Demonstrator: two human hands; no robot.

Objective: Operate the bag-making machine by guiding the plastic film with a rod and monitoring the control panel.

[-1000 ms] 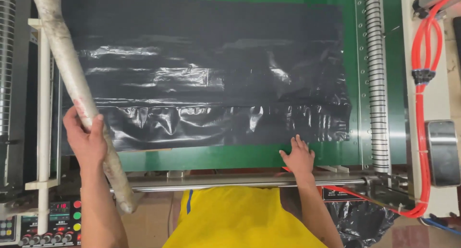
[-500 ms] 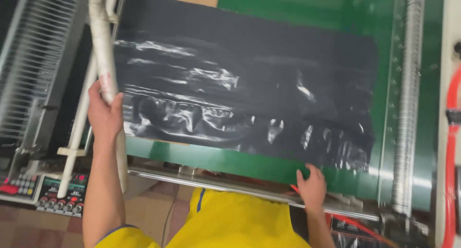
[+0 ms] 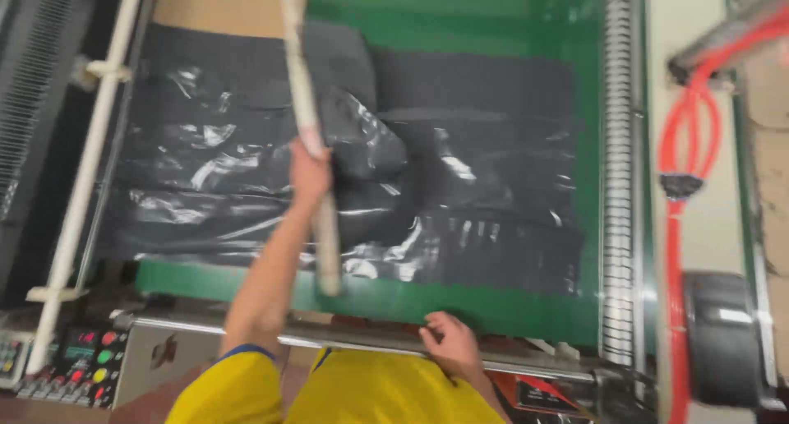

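Green machine bed (image 3: 509, 309) under flat black plastic sheets (image 3: 485, 186).

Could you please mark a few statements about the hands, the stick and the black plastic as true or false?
1. The left hand grips a long pale stick. True.
2. The stick lies flat on the floor. False: it is held up over the black plastic sheet.
3. The right hand rests at the near metal edge of the machine. True.
4. The plastic sheet lies on a red surface. False: the green surface is under it.
5. Red hoses run along the right side. True.
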